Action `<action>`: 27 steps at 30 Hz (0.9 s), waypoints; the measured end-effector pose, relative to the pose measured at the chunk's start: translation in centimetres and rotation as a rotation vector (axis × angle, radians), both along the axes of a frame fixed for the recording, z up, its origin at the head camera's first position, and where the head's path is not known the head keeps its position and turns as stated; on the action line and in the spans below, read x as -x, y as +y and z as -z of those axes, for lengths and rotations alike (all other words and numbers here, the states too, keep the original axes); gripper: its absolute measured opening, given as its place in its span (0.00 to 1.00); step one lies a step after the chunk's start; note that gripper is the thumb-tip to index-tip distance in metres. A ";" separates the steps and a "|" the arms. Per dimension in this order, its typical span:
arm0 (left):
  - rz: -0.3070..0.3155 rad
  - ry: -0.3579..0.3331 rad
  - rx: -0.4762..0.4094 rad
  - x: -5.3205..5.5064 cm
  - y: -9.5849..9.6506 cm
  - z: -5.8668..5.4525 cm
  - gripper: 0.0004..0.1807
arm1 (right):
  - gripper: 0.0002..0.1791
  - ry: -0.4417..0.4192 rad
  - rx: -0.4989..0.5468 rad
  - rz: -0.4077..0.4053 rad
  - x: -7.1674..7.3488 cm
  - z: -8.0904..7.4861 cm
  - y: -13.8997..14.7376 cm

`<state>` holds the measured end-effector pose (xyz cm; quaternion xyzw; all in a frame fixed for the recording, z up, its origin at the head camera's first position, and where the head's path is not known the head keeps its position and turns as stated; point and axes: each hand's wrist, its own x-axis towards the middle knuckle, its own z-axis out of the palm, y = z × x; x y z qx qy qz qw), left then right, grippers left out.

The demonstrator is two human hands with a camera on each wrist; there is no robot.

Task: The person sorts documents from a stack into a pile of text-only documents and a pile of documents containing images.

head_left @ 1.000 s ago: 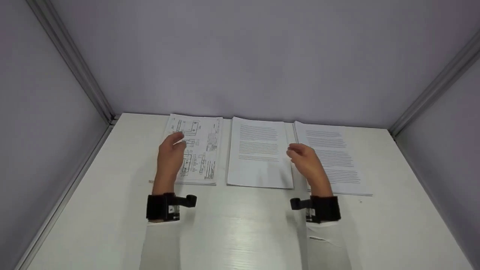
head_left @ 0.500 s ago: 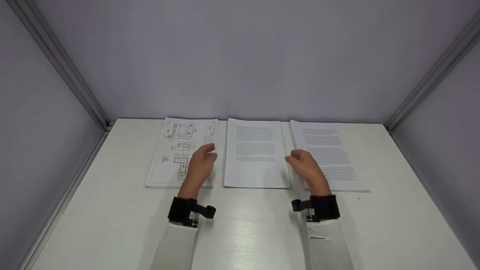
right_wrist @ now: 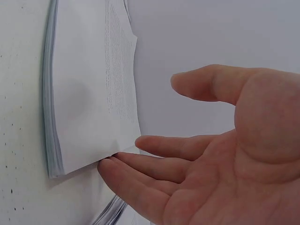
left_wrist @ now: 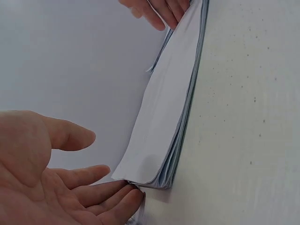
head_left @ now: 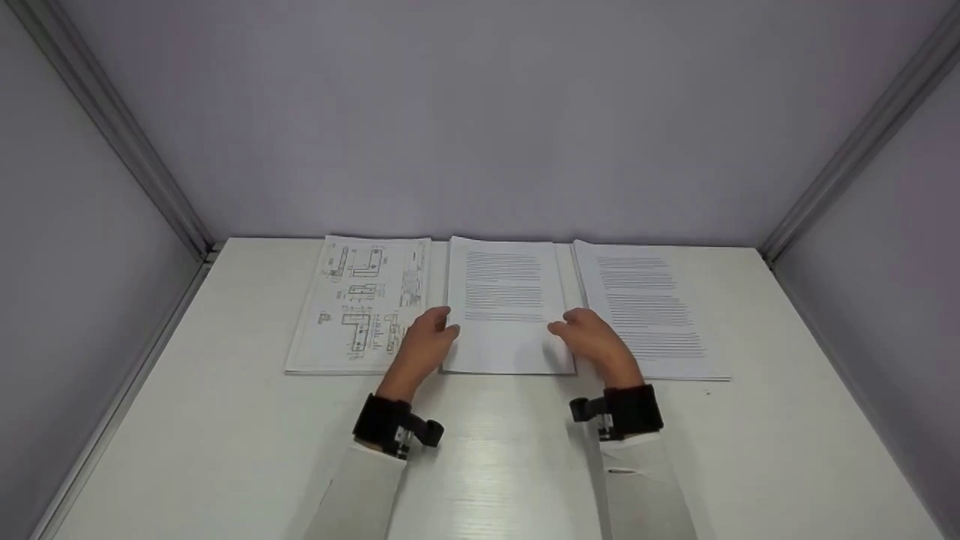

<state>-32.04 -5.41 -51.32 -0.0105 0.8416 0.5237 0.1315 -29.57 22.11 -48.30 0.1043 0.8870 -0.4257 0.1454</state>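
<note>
A stack of printed paper lies flat in the middle of the three stacks, with lines of text on its top sheet. My left hand is at its left edge; in the left wrist view the fingertips meet the stack's side, and the thumb stands apart above. My right hand is at the opposite edge. In the right wrist view its fingertips are right at the side of the stack, thumb raised away from the sheets. The fingers of both hands are fairly straight and neither hand grips the paper.
To the left lies a stack of technical drawings; to the right, another stack of text pages. All rest on a white table near its back edge, against a grey wall. Side walls with metal posts enclose the table.
My left hand has moved right, from over the drawings to the middle stack's left edge. My right hand has shifted slightly left and nearer, to its right edge.
</note>
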 end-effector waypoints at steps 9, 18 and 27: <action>-0.002 0.010 0.041 0.0 0.2 0.0 0.31 | 0.37 0.001 -0.054 -0.036 0.0 -0.3 -0.2; 0.011 0.012 0.068 -0.1 0.5 -0.4 0.32 | 0.36 0.024 -0.076 -0.066 0.0 -0.5 -0.2; 0.035 0.042 0.098 -0.4 0.9 -0.8 0.33 | 0.35 0.025 -0.076 -0.048 -0.2 -0.6 -0.3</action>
